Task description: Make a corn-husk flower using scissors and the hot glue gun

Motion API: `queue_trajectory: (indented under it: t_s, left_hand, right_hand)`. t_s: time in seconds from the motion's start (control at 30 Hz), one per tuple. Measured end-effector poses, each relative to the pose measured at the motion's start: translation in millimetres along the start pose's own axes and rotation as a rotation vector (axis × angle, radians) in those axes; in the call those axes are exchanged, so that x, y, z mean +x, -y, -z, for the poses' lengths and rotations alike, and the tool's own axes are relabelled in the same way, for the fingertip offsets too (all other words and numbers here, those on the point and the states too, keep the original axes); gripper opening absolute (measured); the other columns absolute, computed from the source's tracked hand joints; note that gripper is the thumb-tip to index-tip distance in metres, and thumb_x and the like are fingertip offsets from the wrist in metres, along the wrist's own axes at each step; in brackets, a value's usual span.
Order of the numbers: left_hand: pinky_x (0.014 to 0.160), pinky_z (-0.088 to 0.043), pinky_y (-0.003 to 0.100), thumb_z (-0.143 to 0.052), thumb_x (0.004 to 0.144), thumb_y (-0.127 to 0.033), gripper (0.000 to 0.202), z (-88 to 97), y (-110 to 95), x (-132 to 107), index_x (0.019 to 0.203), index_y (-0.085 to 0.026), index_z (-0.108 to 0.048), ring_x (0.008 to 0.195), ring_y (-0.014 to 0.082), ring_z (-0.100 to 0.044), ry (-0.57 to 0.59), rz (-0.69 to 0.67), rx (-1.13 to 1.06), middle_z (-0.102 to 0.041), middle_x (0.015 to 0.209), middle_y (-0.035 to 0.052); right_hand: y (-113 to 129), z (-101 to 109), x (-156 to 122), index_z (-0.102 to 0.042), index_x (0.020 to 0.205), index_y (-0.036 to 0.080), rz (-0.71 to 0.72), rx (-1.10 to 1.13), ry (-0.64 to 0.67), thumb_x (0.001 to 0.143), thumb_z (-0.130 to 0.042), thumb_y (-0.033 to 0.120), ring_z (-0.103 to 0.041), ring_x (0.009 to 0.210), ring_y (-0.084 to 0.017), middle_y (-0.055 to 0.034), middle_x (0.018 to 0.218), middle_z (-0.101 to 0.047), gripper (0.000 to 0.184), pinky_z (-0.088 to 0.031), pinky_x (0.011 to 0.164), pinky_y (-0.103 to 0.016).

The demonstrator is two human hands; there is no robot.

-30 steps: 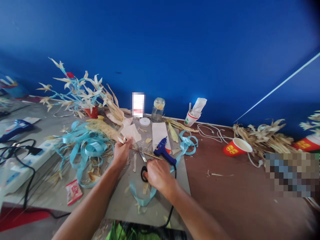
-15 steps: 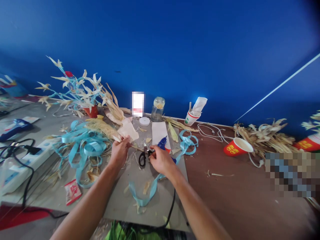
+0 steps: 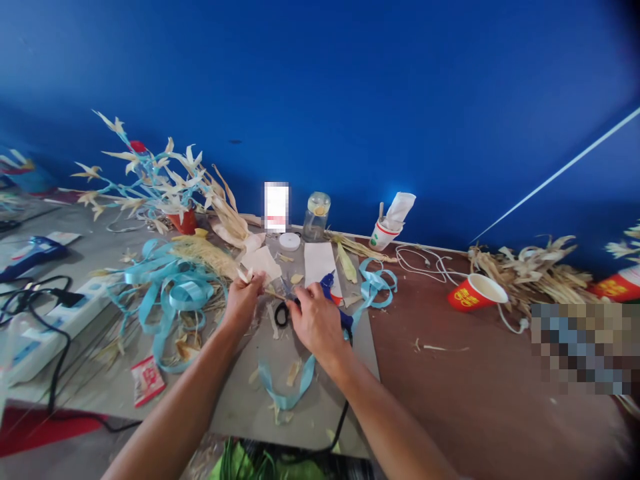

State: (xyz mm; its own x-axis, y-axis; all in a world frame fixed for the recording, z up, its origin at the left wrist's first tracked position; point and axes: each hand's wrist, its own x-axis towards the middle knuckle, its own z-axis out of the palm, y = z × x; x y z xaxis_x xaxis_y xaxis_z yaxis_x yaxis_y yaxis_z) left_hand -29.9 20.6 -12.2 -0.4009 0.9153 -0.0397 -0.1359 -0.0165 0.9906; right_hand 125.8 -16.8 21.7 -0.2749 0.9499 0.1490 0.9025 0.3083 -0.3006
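My left hand (image 3: 245, 300) is closed in a pinch around a thin stick (image 3: 273, 293), with a pale dried-husk tip poking out above the fingers. The stick runs right toward my right hand (image 3: 317, 317), whose fingers are curled around one handle of a pair of black-handled scissors (image 3: 281, 315). Their blades point away from me, and the fingers partly cover the other handle. Just right of that hand lies a blue glue gun (image 3: 329, 285), partly hidden by it. Behind my left hand is a pale piece of husk or paper (image 3: 264, 262).
Light-blue ribbon (image 3: 193, 293) is heaped at left, before a husk-flower arrangement (image 3: 150, 180). A power strip (image 3: 60, 330) with black cables lies far left. A glass jar (image 3: 316, 219) and a white cup (image 3: 386, 235) stand by the wall. A red paper cup (image 3: 477, 293) is at right.
My right hand has shifted slightly left and turned its back more upward, fingers covering more of the scissors. The scissors moved slightly left. My left hand stays nearly in place.
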Motion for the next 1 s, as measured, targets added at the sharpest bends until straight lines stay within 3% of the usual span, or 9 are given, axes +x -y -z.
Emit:
queue_trajectory:
  t_s: [0.13,0.23,0.33,0.43,0.53,0.83,0.9,1.0]
  left_hand:
    - [0.046,-0.029,0.022,-0.060,0.069,-0.038,0.031,6.5,6,3,0.050,-0.017,-0.048,0.043,0.0083,-0.035,0.029,-0.073,0.224,-0.041,0.044,-0.0050]
    - [0.045,-0.027,0.022,-0.060,0.069,-0.035,0.027,6.1,3,3,0.051,-0.017,-0.052,0.043,0.0097,-0.035,0.073,-0.109,0.323,-0.043,0.044,-0.0041]
    - [0.052,-0.035,0.023,-0.064,0.063,-0.026,0.010,4.0,1,5,0.069,-0.018,-0.064,0.054,0.0141,-0.049,0.104,-0.183,0.386,-0.059,0.057,-0.0012]
    - [0.059,-0.038,0.023,-0.066,0.058,-0.020,0.028,3.5,2,7,0.086,-0.020,-0.068,0.064,0.0172,-0.055,0.085,-0.185,0.447,-0.066,0.070,0.0006]
    - [0.057,-0.037,0.023,-0.063,0.060,-0.022,0.021,4.1,4,6,0.080,-0.019,-0.070,0.061,0.0169,-0.054,0.095,-0.160,0.458,-0.066,0.066,0.0008]
    - [0.053,-0.034,0.022,-0.060,0.065,-0.028,0.017,2.6,-7,-1,0.075,-0.017,-0.068,0.055,0.0117,-0.046,0.009,-0.239,0.373,-0.059,0.061,-0.0006]
    - [0.053,-0.034,0.022,-0.061,0.066,-0.030,0.018,2.7,-9,-2,0.076,-0.017,-0.067,0.053,0.0110,-0.044,-0.026,-0.231,0.298,-0.056,0.060,-0.0012]
    - [0.052,-0.035,0.022,-0.061,0.068,-0.036,0.024,2.6,-11,-4,0.082,-0.016,-0.066,0.051,0.0100,-0.042,-0.034,-0.172,0.155,-0.049,0.056,-0.0032]
  right_hand:
    - [4,-1,-3,-0.061,0.091,0.020,0.196,0.021,0.089,0.088,-0.043,0.037,-0.058,0.083,-0.017,-0.0061,0.094,-0.056,0.025,-0.042,0.075,-0.028]
    - [14,-8,-9,-0.062,0.090,0.016,0.290,-0.025,0.130,0.083,-0.051,0.039,-0.056,0.088,-0.022,-0.0094,0.098,-0.055,0.026,-0.041,0.079,-0.034]
    - [21,-15,-12,-0.062,0.093,0.015,0.294,-0.060,0.133,0.081,-0.054,0.037,-0.055,0.091,-0.024,-0.0114,0.099,-0.054,0.027,-0.040,0.082,-0.036]
    - [20,-18,-12,-0.061,0.092,0.015,0.291,-0.077,0.150,0.085,-0.045,0.025,-0.056,0.086,-0.022,-0.0113,0.098,-0.055,0.021,-0.040,0.080,-0.036]
    - [17,-17,-10,-0.060,0.093,0.014,0.285,-0.091,0.160,0.085,-0.038,0.015,-0.057,0.081,-0.021,-0.0113,0.094,-0.058,0.023,-0.041,0.077,-0.035]
    - [23,-16,-12,-0.062,0.087,0.012,0.329,-0.080,0.184,0.081,-0.040,0.011,-0.059,0.077,-0.021,-0.0122,0.088,-0.062,0.023,-0.040,0.076,-0.037]
    - [19,-17,-8,-0.062,0.082,0.013,0.252,0.049,0.146,0.079,-0.043,0.013,-0.059,0.076,-0.020,-0.0109,0.086,-0.063,0.019,-0.040,0.075,-0.033]
    - [6,-18,3,-0.059,0.074,0.015,-0.030,0.488,0.015,0.077,-0.046,0.017,-0.056,0.069,-0.015,-0.0053,0.076,-0.062,0.014,-0.040,0.066,-0.025]
